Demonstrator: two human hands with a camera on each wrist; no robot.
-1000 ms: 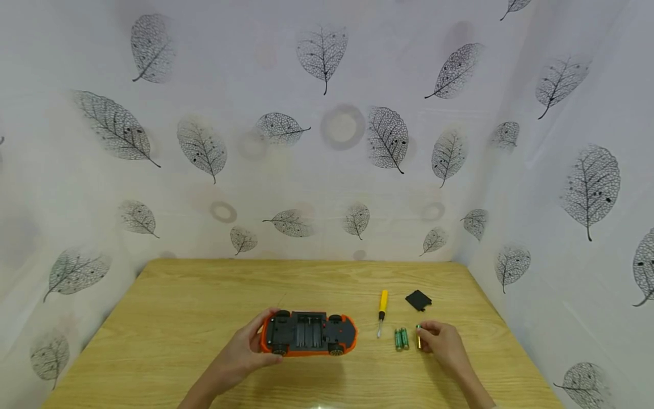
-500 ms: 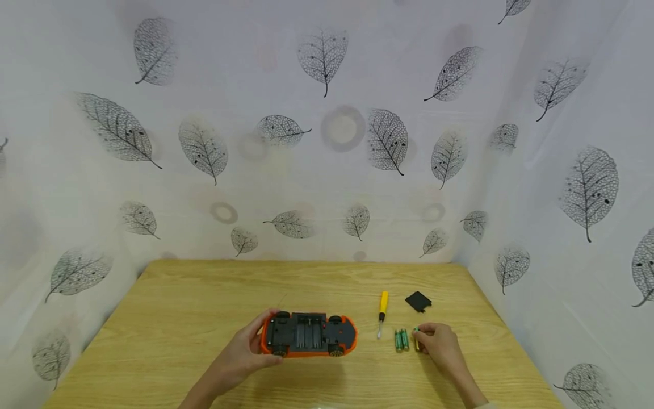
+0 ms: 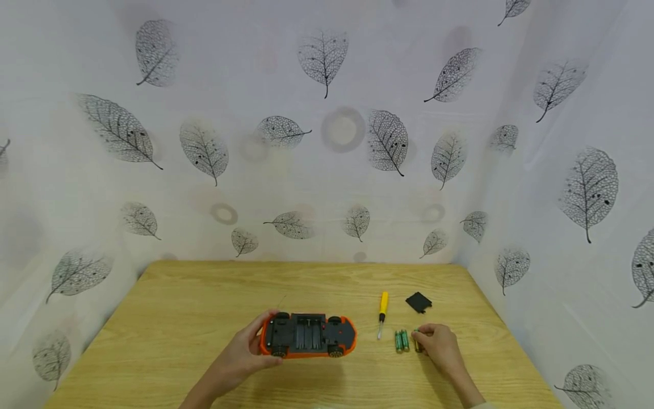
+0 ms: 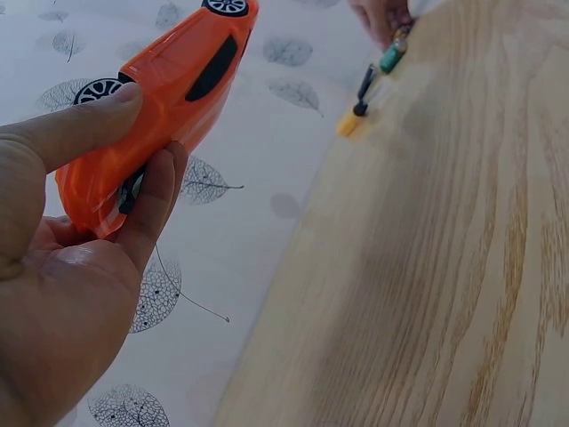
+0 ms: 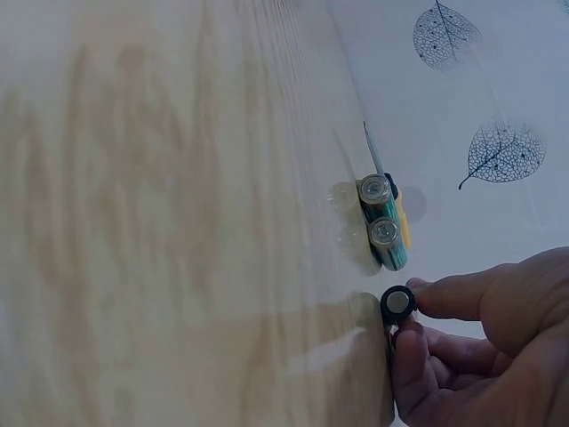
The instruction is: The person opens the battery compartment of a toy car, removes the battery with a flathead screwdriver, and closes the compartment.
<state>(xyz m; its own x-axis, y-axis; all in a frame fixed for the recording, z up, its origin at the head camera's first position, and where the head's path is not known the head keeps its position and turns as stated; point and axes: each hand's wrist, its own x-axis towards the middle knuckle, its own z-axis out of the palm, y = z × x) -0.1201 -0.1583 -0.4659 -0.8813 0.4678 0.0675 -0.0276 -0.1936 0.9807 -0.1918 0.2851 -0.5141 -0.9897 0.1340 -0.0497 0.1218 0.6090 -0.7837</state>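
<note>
My left hand (image 3: 240, 353) grips an orange toy car (image 3: 309, 336) by one end, its black underside turned up toward the head view. An open battery compartment (image 3: 309, 332) shows in the middle of that underside. In the left wrist view, thumb and fingers close round the car's orange body (image 4: 169, 107). My right hand (image 3: 443, 347) pinches a battery (image 5: 397, 304) between thumb and fingers, low at the tabletop. Just left of it, two green batteries (image 3: 402, 341) lie side by side on the wooden table.
A yellow-handled screwdriver (image 3: 383, 313) lies beyond and left of the batteries. Behind the right hand sits a small black battery cover (image 3: 419, 302). The wooden table (image 3: 194, 307) meets a white leaf-patterned cloth (image 3: 286, 182) at the back and sides.
My right hand has shifted slightly left with the pinched battery, closer to the two lying batteries. The left hand and the car stay almost where they were.
</note>
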